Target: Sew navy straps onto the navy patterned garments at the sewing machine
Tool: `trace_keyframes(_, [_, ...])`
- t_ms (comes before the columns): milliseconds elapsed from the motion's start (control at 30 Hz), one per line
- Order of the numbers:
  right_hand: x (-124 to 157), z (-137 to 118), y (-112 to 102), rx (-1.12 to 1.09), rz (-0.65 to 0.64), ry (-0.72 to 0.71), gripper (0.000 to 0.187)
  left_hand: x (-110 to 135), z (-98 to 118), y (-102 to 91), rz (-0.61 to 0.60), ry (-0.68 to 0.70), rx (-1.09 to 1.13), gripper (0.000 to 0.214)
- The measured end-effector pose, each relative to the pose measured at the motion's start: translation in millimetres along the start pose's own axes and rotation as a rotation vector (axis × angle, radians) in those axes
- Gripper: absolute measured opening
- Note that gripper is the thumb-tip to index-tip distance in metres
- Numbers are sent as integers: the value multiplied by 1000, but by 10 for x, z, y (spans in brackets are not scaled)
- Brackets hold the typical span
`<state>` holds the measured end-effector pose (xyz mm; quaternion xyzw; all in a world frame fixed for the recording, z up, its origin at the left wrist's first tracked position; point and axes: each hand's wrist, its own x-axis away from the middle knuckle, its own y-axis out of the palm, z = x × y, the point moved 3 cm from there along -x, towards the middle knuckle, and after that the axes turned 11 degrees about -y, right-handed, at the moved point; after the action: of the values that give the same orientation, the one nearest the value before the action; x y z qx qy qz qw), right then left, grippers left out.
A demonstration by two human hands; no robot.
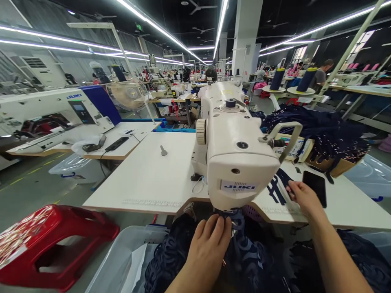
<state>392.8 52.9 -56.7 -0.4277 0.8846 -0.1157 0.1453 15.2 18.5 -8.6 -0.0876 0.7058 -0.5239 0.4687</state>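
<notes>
A white JUKI sewing machine (235, 150) stands on a white table (152, 175) in front of me. My left hand (209, 244) lies with fingers stretched flat on dark blue patterned fabric (241, 256) just under the machine's head. My right hand (304, 199) reaches to the right of the machine and pinches small dark blue strips (276, 187) lying on the table. A black phone (315, 186) lies just beyond that hand.
A red plastic stool (49, 244) is tipped at lower left beside a clear plastic bin (122, 264). A box heaped with dark fabric (324, 134) sits at the right. Another white sewing machine (51, 114) stands at the left. Thread cones (307, 79) and other workers are farther back.
</notes>
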Motion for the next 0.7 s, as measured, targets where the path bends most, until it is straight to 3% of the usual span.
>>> trace_keyframes(167, [378, -395, 222, -425, -94, 36, 52, -25, 26, -109, -29, 126, 128, 27])
trace_keyframes(267, [778, -612, 547, -718, -226, 234, 42, -6, 16, -186, -136, 158, 101, 23])
trace_keyframes(333, [1016, -752, 770, -795, -337, 290, 35, 12, 13, -242, -235, 166, 72, 17])
trace_keyframes(467, [1239, -901, 1070, -635, -489, 155, 30, 5, 34, -286, -437, 98, 113, 57])
trace_keyframes(533, [1249, -911, 1130, -496, -512, 32, 31, -37, 44, -248, -438, 0, 135, 69])
trace_keyframes(600, [1241, -896, 1140, -360, -490, -62, 32, -83, 54, -197, -360, -61, 150, 53])
trace_keyframes(700, [1251, -869, 1115, -207, -448, -132, 32, -104, 84, -159, -254, 15, 261, 23])
